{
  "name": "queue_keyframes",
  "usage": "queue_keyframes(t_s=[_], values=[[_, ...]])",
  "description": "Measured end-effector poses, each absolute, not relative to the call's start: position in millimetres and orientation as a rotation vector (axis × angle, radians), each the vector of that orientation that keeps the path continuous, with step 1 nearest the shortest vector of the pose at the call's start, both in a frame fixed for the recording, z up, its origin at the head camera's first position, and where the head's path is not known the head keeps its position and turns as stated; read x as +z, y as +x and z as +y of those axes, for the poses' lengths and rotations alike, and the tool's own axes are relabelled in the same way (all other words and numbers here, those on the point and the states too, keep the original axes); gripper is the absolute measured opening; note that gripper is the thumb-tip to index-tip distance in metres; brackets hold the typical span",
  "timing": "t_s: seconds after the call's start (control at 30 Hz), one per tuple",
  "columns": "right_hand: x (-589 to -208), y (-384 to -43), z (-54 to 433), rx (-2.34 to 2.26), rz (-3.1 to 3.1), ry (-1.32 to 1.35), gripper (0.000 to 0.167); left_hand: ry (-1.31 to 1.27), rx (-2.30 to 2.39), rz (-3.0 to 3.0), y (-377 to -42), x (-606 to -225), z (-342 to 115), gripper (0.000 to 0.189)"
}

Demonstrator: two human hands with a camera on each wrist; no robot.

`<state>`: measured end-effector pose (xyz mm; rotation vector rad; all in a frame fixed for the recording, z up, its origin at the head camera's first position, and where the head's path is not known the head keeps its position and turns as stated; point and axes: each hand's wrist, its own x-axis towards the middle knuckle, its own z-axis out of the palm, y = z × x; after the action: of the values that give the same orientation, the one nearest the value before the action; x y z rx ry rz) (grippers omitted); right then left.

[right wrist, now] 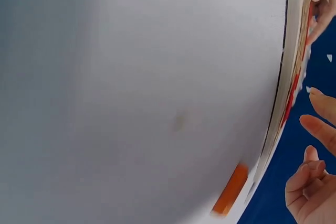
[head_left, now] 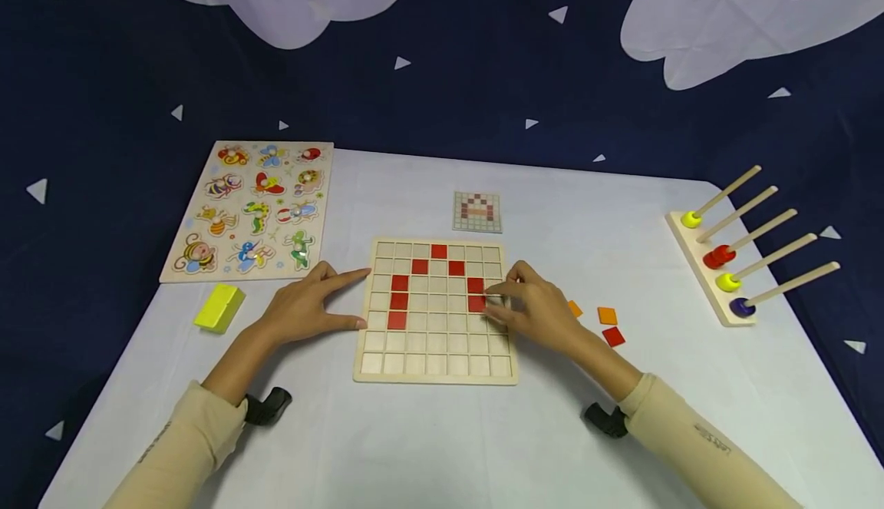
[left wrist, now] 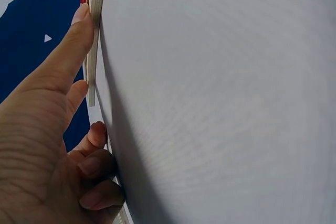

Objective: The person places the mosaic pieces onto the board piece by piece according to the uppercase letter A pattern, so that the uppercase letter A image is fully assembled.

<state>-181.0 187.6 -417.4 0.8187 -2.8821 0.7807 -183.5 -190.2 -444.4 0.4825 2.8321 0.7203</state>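
A square wooden grid board (head_left: 435, 379) lies on the white table, with several red tiles set in its cells in an arch shape. My left hand (head_left: 297, 309) touches the board's left edge with index fingertip and thumb spread apart; its other fingers are curled in the left wrist view. Over the right side of the board is my right hand (head_left: 539, 313), thumb and index fingertips right at a red tile (head_left: 476, 304). In the right wrist view, a gap shows between those fingertips (right wrist: 315, 94). Behind the board lies a small pattern card (head_left: 477, 223) showing a similar arch.
Right of the board lie a loose red tile (head_left: 613, 336) and an orange tile (head_left: 607, 315); another orange tile (head_left: 575, 309) is partly hidden by my hand. A peg stacker (head_left: 711, 271) stands far right. An insect puzzle (head_left: 276, 269) and a yellow block (head_left: 219, 308) are at left.
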Motion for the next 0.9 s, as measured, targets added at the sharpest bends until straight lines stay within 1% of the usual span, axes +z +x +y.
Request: queue_keyframes(t_s=[0.07,0.23,0.53,0.77,0.9], values=[[-416.1,-175.2,197.5,0.809,-2.869,0.784,0.028,0.479,0.718,2.832,-183.4,-444.7,-189.9,0.087],[-413.7,-160.5,230.3,0.805,-2.853,0.726,0.030,0.485,0.722,2.832,-182.7,-444.5,-190.3,0.088],[-415.7,-135.1,290.8,0.693,-2.762,0.626,0.029,0.485,0.703,2.838,-181.8,-444.4,-188.6,0.088],[-418.9,-122.3,322.8,0.607,-2.771,0.526,0.031,0.495,0.704,2.837,-182.4,-445.1,-188.3,0.088],[-425.6,-119.8,334.5,0.569,-2.770,0.519,0.031,0.498,0.686,2.838,-183.7,-444.8,-188.6,0.089]])
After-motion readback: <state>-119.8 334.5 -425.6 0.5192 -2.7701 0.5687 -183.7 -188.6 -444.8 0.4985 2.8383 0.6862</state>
